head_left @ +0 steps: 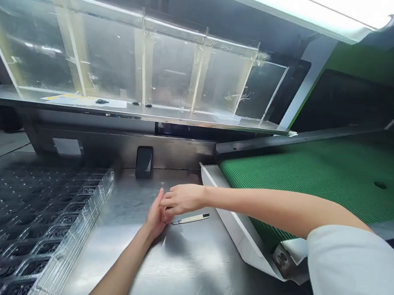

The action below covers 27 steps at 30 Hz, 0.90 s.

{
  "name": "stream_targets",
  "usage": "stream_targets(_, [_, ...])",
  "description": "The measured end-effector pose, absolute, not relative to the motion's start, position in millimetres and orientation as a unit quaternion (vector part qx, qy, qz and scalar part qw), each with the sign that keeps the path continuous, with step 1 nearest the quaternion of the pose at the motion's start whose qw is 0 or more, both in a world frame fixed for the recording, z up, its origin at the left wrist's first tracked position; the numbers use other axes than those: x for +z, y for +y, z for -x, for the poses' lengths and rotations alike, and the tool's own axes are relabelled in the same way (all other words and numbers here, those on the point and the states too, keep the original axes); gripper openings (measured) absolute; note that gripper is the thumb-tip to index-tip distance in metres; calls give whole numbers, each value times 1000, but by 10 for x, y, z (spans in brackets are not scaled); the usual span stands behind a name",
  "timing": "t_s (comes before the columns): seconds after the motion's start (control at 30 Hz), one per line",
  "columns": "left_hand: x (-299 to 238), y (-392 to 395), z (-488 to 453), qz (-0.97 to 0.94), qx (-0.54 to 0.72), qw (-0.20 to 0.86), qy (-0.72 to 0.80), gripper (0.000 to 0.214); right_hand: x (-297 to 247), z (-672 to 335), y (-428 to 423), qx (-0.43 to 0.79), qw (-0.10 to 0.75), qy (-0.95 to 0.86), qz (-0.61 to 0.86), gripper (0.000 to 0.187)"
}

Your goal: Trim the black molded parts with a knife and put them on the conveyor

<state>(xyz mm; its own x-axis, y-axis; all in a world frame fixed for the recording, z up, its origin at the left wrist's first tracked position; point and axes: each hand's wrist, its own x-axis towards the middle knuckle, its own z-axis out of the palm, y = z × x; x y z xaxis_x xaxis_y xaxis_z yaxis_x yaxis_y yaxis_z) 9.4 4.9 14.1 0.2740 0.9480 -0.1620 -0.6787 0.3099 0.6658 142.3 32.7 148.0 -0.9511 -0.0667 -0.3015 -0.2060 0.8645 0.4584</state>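
My left hand is over the middle of the metal tabletop, its thumb up and its fingers curled. Against it presses my right hand, reaching in from the right with bent, closed fingers. Whatever lies between the two hands is hidden or too small to make out. Just beside and below my right hand is a slim tool with a pale handle, a dark end and a thin metal tip pointing at my left hand. It seems to rest on the tabletop.
Stacked clear plastic trays with dark parts fill the left side. A green conveyor belt runs along the right behind a white guard. A black phone-like object leans at the back. Above it is a shelf with clear panels.
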Motion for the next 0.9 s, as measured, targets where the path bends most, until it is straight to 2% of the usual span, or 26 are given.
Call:
stream_targets(0.23, [39, 56, -108, -301, 482, 743, 355, 53, 1859, -2028, 233, 283, 116, 952, -4, 15])
stream_targets(0.33, [4, 76, -51, -317, 513, 705, 373, 58, 2197, -2706, 70, 315, 87, 937, -124, 18])
stream_targets(0.43, [-8, 93, -10, -332, 546, 663, 390, 59, 2540, -3603, -164, 323, 70, 888, -320, 22])
stream_targets(0.53, [-4, 88, 0, -337, 569, 633, 403, 59, 2812, -4608, -450, 278, 58, 792, -540, 16])
stream_targets(0.67, [6, 65, -12, -351, 570, 614, 417, 66, 2980, -5830, -822, 221, 22, 601, -768, 26])
stream_targets(0.77, [-1, 51, -21, -359, 570, 607, 422, 70, 2958, -6473, -1001, 165, -7, 505, -847, 31])
stream_targets(0.9, [-18, 41, -27, -369, 575, 603, 412, 64, 2869, -6884, -1034, 90, -28, 497, -862, 25])
